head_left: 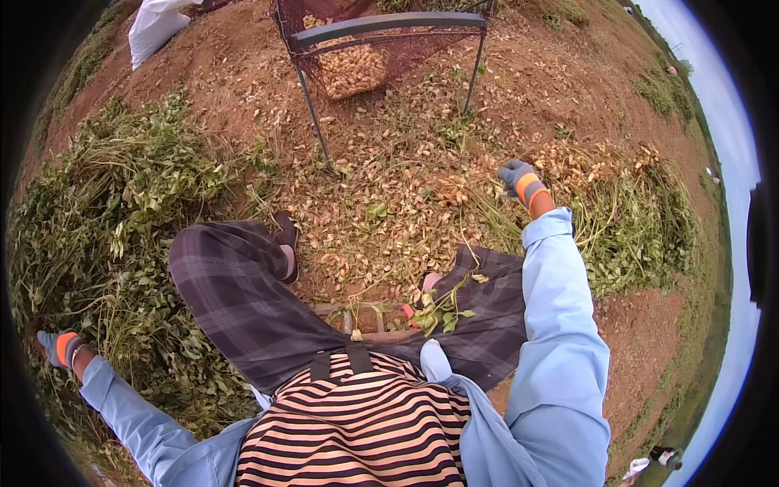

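Observation:
My right hand [520,180], in a grey glove with an orange cuff, is closed at the left edge of a heap of peanut plants [641,223]. Pods cluster at the root ends of that heap, by the fingers. What the fingers hold, if anything, is hidden. Far to the left, my left hand [58,347], gloved alike, reaches over a larger pile of leafy plants [105,219]. Its fingers look stretched out, with nothing visible in them. A leafy sprig [446,315] lies across my right leg.
Ahead stands a dark metal frame with a crossbar [389,29] and reddish netting [430,53]. Loose peanuts [349,69] are heaped behind the netting. A white sack [156,31] sits at the far left. Fallen leaves and pods [381,187] litter the soil between my legs.

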`<action>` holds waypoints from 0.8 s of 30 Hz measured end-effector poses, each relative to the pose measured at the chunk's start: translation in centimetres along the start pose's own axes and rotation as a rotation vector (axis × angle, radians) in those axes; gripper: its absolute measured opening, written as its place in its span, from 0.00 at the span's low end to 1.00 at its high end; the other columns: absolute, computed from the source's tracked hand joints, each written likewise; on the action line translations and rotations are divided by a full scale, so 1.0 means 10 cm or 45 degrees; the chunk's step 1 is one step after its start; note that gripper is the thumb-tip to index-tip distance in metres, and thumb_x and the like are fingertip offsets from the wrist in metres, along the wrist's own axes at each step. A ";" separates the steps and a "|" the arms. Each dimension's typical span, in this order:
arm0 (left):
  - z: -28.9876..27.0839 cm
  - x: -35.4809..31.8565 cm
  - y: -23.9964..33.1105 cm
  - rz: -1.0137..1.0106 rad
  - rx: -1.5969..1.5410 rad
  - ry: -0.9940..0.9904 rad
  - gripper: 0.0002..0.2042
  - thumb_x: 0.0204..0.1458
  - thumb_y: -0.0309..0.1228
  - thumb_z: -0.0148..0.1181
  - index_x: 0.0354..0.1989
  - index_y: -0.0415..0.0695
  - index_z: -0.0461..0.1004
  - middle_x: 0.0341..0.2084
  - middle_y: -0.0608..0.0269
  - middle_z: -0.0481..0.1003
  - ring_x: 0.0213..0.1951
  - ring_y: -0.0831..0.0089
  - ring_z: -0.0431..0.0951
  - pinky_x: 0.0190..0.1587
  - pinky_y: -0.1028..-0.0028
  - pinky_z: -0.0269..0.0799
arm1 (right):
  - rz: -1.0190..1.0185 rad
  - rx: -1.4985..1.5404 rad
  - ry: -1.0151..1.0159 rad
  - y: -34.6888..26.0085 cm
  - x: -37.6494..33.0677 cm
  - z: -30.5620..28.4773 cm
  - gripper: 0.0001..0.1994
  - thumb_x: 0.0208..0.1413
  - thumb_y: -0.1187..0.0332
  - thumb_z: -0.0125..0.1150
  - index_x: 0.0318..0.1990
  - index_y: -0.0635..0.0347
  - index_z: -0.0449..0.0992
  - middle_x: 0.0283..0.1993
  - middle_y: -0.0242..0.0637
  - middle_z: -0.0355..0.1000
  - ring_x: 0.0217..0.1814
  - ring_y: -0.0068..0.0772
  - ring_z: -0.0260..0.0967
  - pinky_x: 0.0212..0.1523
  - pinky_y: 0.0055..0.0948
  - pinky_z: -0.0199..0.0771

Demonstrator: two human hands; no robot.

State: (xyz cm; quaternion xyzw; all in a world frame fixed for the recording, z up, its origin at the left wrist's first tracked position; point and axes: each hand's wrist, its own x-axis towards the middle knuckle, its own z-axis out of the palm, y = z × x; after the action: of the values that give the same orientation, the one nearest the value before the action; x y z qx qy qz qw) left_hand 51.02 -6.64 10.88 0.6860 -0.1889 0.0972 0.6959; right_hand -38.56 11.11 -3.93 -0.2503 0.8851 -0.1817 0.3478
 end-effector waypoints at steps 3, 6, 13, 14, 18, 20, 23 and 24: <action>-0.06 -0.95 -0.28 -0.087 -0.220 -0.345 0.14 0.47 0.35 0.56 0.38 0.39 0.66 0.30 0.59 0.72 0.28 0.74 0.70 0.30 0.76 0.69 | -0.194 -0.684 0.181 -0.08 0.06 0.32 0.32 0.39 0.50 0.62 0.50 0.60 0.65 0.45 0.45 0.67 0.47 0.41 0.64 0.48 0.34 0.65; 0.06 -2.09 -0.19 -0.121 -0.662 -0.860 0.16 0.51 0.26 0.53 0.47 0.37 0.61 0.39 0.58 0.68 0.39 0.74 0.69 0.44 0.76 0.69 | -0.091 -1.057 0.207 -0.36 -0.30 0.53 0.41 0.33 0.46 0.64 0.57 0.53 0.58 0.59 0.43 0.56 0.60 0.42 0.54 0.57 0.39 0.56; 0.16 -3.55 0.89 0.015 -0.748 -1.750 0.17 0.54 0.25 0.45 0.53 0.37 0.58 0.48 0.57 0.65 0.48 0.69 0.67 0.53 0.71 0.62 | 0.166 -1.171 -0.008 0.13 -0.03 0.78 0.50 0.28 0.42 0.67 0.60 0.55 0.51 0.57 0.42 0.60 0.59 0.44 0.57 0.56 0.43 0.55; 0.19 -3.66 0.86 -0.011 -0.772 -1.847 0.17 0.54 0.25 0.45 0.53 0.37 0.58 0.48 0.57 0.65 0.48 0.69 0.67 0.53 0.71 0.62 | 0.094 -1.154 0.025 0.21 -0.05 0.84 0.52 0.27 0.43 0.68 0.61 0.55 0.49 0.56 0.43 0.61 0.58 0.45 0.58 0.55 0.41 0.59; 0.26 -4.11 0.82 -0.208 -0.755 -2.044 0.17 0.53 0.25 0.48 0.51 0.36 0.60 0.44 0.58 0.66 0.46 0.71 0.68 0.51 0.74 0.63 | 0.183 -1.057 0.004 0.38 -0.12 1.06 0.44 0.30 0.52 0.69 0.58 0.54 0.54 0.50 0.44 0.66 0.51 0.43 0.65 0.47 0.40 0.66; 0.27 -4.34 0.92 -0.222 -0.802 -2.178 0.17 0.53 0.25 0.48 0.51 0.35 0.60 0.43 0.59 0.67 0.45 0.73 0.68 0.49 0.75 0.64 | 0.266 -0.953 0.139 0.65 0.02 1.10 0.32 0.36 0.59 0.65 0.53 0.52 0.60 0.45 0.43 0.70 0.48 0.43 0.68 0.45 0.40 0.66; 0.29 -4.58 0.96 -0.198 -0.741 -2.315 0.15 0.53 0.25 0.47 0.49 0.36 0.62 0.40 0.62 0.68 0.41 0.76 0.69 0.47 0.77 0.65 | 0.202 -0.890 0.208 0.83 0.07 1.10 0.24 0.38 0.65 0.61 0.48 0.50 0.65 0.42 0.43 0.71 0.46 0.43 0.69 0.42 0.38 0.66; 0.30 -4.61 0.94 -0.183 -0.705 -2.372 0.14 0.53 0.25 0.47 0.48 0.36 0.63 0.39 0.62 0.68 0.41 0.77 0.69 0.46 0.77 0.65 | 0.152 -0.850 0.229 0.76 -0.02 1.05 0.22 0.38 0.66 0.60 0.46 0.50 0.67 0.42 0.43 0.71 0.46 0.43 0.69 0.43 0.37 0.66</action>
State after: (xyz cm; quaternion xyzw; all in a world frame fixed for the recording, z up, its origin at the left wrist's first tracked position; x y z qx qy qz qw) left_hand 4.97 -3.48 1.16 0.3100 -0.6375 -0.5748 0.4087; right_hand -33.42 15.80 -14.84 -0.2809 0.9359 0.1169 0.1775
